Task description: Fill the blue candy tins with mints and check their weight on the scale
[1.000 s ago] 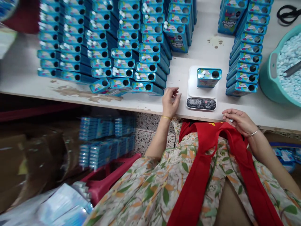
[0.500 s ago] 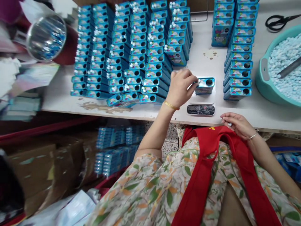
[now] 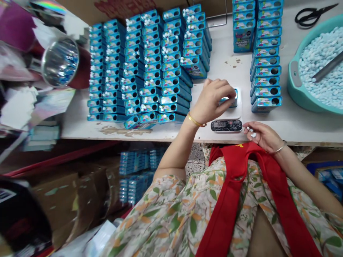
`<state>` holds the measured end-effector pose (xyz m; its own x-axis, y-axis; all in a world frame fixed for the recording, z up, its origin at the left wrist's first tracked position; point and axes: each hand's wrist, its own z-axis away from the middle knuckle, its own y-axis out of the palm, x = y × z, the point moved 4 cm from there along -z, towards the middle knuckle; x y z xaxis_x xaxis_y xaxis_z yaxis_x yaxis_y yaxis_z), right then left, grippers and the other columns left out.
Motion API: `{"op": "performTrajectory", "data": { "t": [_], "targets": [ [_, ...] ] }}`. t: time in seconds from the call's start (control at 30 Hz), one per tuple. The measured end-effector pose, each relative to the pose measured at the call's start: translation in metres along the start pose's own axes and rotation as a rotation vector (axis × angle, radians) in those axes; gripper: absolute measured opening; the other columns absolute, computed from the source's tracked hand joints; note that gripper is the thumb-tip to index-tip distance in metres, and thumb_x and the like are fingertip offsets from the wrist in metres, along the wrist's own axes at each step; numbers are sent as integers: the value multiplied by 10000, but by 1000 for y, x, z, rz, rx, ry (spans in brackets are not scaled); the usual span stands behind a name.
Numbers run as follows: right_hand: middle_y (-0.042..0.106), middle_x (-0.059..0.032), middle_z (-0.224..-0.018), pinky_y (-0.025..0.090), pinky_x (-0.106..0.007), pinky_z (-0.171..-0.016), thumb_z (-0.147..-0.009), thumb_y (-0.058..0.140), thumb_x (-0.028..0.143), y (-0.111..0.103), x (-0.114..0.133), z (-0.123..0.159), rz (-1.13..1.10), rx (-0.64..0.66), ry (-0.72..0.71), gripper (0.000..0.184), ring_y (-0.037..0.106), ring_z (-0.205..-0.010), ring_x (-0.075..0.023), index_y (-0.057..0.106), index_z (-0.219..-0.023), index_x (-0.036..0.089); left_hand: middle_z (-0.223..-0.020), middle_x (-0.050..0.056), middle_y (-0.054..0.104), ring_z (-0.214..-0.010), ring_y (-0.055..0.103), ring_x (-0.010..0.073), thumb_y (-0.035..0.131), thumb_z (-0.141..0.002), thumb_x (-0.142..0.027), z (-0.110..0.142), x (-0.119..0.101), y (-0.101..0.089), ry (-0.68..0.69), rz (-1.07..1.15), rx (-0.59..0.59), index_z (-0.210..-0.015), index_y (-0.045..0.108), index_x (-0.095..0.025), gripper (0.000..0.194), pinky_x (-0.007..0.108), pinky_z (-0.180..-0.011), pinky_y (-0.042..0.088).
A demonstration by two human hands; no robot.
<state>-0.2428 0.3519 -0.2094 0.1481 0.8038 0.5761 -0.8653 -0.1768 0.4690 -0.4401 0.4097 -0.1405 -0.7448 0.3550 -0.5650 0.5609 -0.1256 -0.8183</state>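
A blue candy tin [image 3: 233,103] stands on the white kitchen scale [image 3: 236,113], its top largely covered by my left hand [image 3: 213,99]. The fingers of that hand are pinched together over the tin's top; whatever lies between the fingertips is hidden. The scale's dark display panel [image 3: 226,125] faces me. Beside its right end is my right hand [image 3: 264,136], half curled, palm up, with a few small white candies [image 3: 253,135] held at the fingers.
Rows of blue tins [image 3: 152,75] fill the table's left side, many with candies on top. More tins [image 3: 266,82] stand right of the scale. A turquoise tub [image 3: 296,78] of pale candies with a scoop [image 3: 328,67], black scissors [image 3: 308,18] and a metal bowl [image 3: 48,64] are around.
My left hand has moved right across the tin's top, from its left end to over the hole. My right hand has shifted left towards the scale, and more candies show in it.
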Motion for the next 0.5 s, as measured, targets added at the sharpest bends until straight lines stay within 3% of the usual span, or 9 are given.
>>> {"op": "performTrajectory", "data": {
  "t": [0.1, 0.17, 0.27, 0.33, 0.37, 0.43, 0.5],
  "targets": [
    [633, -48, -763, 323, -179, -422, -778, 745, 551, 14, 6, -5, -113, 57, 38, 424, 522, -562, -83, 668, -878, 147, -1030, 17, 634, -1030, 606, 219, 552, -966, -388, 9, -22, 4, 150, -35, 159, -1046, 634, -271, 164, 448, -1006, 415],
    [637, -44, -775, 321, -176, -431, -768, 774, 495, 17, 8, -6, -103, 77, 38, 384, 509, -560, -76, 665, -891, 148, -1131, 40, 626, -1098, 594, 226, 531, -979, -433, 11, -23, 0, 181, -68, 147, -1152, 613, -271, 251, 437, -1005, 415],
    [629, -26, -787, 313, -167, -440, -725, 820, 368, 5, 5, -6, -46, 42, 5, 349, 489, -562, -61, 685, -964, 152, -1298, 117, 555, -1237, 528, 298, 599, -919, -560, 6, 0, -16, 87, -146, 0, -1347, 510, -216, 557, 479, -1029, 394],
    [623, -22, -794, 296, -164, -429, -697, 834, 357, -16, -2, -7, -29, -26, -18, 375, 485, -563, -57, 691, -973, 148, -1326, 151, 529, -1253, 509, 356, 722, -801, -614, 1, 21, -17, 37, -186, 40, -1399, 459, -183, 783, 518, -1024, 394],
    [619, -20, -793, 286, -163, -422, -679, 845, 361, -28, -7, -7, -26, -66, -30, 393, 483, -561, -55, 691, -969, 145, -1289, 142, 552, -1223, 528, 360, 761, -771, -592, -2, 30, -15, 32, -192, 95, -1378, 479, -185, 783, 521, -1016, 402],
    [607, -13, -765, 273, -162, -411, -637, 871, 380, -51, -17, -7, -10, -145, -49, 438, 475, -545, -53, 685, -952, 138, -1137, 93, 615, -1118, 584, 316, 762, -803, -467, -13, 48, -8, 46, -181, 161, -1259, 564, -203, 563, 488, -996, 426],
    [600, -8, -736, 264, -162, -405, -630, 880, 429, -66, -27, -8, 16, -185, -67, 483, 464, -526, -52, 676, -960, 140, -1037, 59, 633, -1040, 604, 272, 726, -834, -342, -34, 66, -3, 47, -155, 91, -1157, 606, -219, 366, 444, -980, 443]
  ]
}}
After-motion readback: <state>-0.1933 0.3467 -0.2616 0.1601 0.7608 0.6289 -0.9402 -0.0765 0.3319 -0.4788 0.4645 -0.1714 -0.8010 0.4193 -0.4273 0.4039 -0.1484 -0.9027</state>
